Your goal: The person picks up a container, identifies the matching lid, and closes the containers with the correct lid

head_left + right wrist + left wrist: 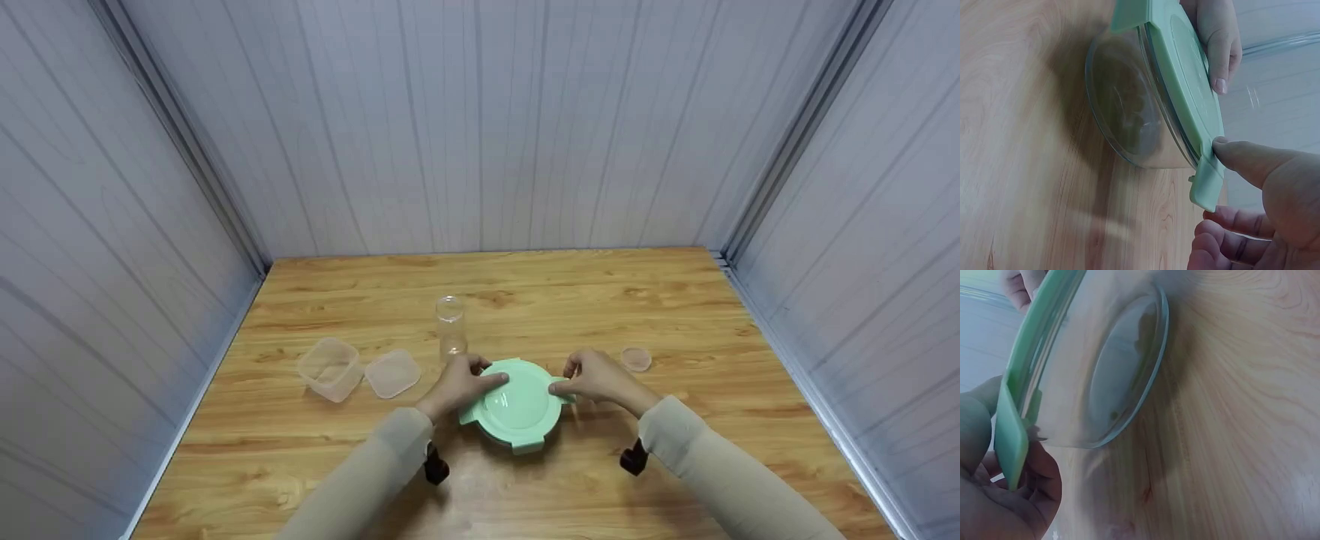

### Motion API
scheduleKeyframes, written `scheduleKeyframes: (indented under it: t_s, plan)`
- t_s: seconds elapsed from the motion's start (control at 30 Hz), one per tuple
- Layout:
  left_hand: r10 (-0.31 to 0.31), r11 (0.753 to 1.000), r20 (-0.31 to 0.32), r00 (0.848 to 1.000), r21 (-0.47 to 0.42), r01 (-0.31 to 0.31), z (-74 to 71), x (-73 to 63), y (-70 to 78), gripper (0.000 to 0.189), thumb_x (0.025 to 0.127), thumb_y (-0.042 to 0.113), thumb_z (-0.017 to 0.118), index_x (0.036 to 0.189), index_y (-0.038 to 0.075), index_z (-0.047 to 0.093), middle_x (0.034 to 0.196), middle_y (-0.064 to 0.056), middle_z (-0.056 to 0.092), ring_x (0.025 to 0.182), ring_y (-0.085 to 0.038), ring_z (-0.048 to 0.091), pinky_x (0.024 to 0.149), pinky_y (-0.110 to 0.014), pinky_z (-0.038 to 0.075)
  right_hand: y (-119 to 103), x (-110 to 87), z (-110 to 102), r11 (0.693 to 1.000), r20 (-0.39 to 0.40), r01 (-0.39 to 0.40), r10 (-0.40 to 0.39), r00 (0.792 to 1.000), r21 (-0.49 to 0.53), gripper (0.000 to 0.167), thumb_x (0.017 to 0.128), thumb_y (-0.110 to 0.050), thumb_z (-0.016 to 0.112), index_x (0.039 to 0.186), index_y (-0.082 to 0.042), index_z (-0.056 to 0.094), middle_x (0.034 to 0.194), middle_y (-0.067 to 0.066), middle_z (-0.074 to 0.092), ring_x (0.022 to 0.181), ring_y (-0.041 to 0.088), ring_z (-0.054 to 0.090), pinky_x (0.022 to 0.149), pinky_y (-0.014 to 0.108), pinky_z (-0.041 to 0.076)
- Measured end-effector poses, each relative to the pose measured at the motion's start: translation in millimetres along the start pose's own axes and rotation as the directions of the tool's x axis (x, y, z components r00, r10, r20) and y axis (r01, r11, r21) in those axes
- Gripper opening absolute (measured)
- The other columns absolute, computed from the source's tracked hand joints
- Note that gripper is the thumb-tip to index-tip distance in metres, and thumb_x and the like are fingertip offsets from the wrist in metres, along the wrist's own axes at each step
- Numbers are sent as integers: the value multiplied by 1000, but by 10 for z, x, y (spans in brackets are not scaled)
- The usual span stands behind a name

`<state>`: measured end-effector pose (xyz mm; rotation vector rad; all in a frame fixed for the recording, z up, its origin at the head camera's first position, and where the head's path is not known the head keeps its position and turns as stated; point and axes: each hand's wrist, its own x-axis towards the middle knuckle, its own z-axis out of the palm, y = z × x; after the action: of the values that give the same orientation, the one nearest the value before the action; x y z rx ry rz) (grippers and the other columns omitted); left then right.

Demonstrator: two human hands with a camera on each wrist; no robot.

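Note:
A round glass food container [1120, 371] stands on the wooden table, topped by a mint-green lid [521, 405] with flaps round its rim. On the lid's left side, my left hand [459, 386] lays its thumb over the top, and its fingers curl round a side flap [1012, 433] in the left wrist view. Opposite, my right hand [600, 379] presses its thumb on the lid's edge above another flap [1207, 183]. In the right wrist view, that hand's bent fingers reach the flap's lower end, and the flap sticks out from the glass side.
Left of the container are a clear square plastic box [330, 371] and a flat translucent square lid [393, 373]. A clear glass jar [451, 326] stands behind my left hand. A small round clear lid [636, 359] lies to the right. Panelled walls [480, 127] enclose the table.

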<state>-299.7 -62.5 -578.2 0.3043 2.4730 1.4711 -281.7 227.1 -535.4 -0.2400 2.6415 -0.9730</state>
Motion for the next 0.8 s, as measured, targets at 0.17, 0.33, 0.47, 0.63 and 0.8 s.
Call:
scheduleKeyframes:
  t_s: [0.17,0.33,0.47,0.63,0.8]
  plan:
    - [-8,1000,-6,1000,21,8,8,2,-13,46,98,40,83,119,0,74,106,-9,68,97,-20,56,88,-34,49,-26,-4,11,1000,16,-18,18,1000,-8,39,91,-40,89,96,-8,68,79,6,66,54,13,54,50,27,47]
    - [-10,999,-6,1000,45,11,10,-5,-17,47,98,41,83,121,1,75,107,-9,68,96,-20,57,84,-32,49,-29,2,15,999,53,-53,53,997,-1,42,90,-41,90,98,-8,65,72,3,62,54,13,54,51,28,49]
    - [-25,999,-3,1000,41,25,16,-7,-9,46,98,41,83,122,2,74,107,-9,66,95,-20,57,82,-31,48,-25,7,20,998,67,-58,56,996,17,40,91,-37,90,96,-8,62,69,2,61,54,14,55,50,27,47]
    - [-32,999,-3,999,35,32,16,-4,-11,46,98,42,82,122,3,74,108,-8,65,95,-19,56,81,-30,47,-39,26,24,996,92,-68,63,994,53,37,94,-31,88,94,-8,60,70,2,62,56,14,56,53,27,47]
    - [-8,1000,-4,1000,29,8,20,-9,-23,42,98,39,83,119,4,74,102,-6,64,90,-18,55,77,-29,47,-34,32,27,991,129,-74,60,990,107,33,96,-27,86,95,-7,59,77,3,64,60,14,59,55,27,50]
